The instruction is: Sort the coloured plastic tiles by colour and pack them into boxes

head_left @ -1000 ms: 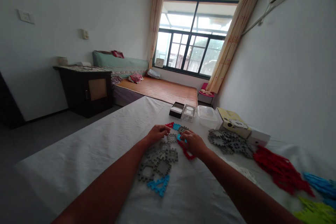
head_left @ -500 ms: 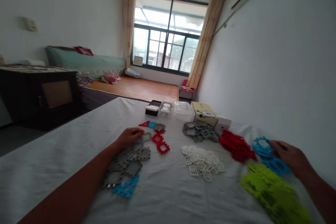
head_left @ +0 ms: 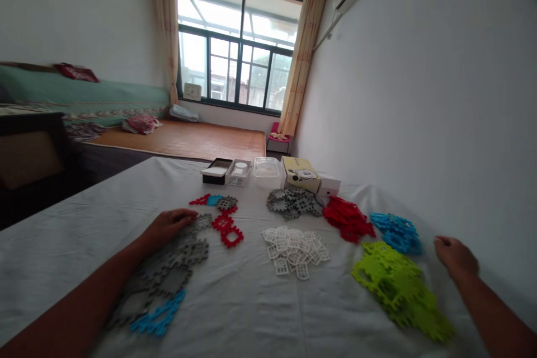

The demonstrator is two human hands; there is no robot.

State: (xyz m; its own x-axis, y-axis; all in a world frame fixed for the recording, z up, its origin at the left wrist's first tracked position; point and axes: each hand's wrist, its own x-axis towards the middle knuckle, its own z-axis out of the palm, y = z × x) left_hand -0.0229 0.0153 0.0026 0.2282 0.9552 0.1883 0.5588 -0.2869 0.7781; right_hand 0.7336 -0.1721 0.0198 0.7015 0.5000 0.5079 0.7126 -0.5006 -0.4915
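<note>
My left hand [head_left: 168,225] rests with fingers flat on a joined sheet of grey puzzle tiles [head_left: 172,263] on the white cloth; a blue triangle piece [head_left: 157,318] is fixed at its near end and red pieces [head_left: 227,229] at its far end. My right hand [head_left: 455,257] hovers at the far right, fingers curled, just right of the blue pile [head_left: 396,230] and above the lime-green pile [head_left: 398,285]. I see nothing in it. Loose piles of white [head_left: 293,249], red [head_left: 347,218] and grey [head_left: 293,203] pieces lie between the hands.
At the table's far edge stand a black box [head_left: 215,171], a white box [head_left: 238,172], a clear tub [head_left: 265,167] and a yellow carton [head_left: 301,173]. The wall runs close along the right. Beyond the table are a wooden bed platform and a window.
The view has swung right. My right hand left the assembled tiles, reached to the blue pile, and now sits pulled back beside it. My left hand stays on the grey sheet.
</note>
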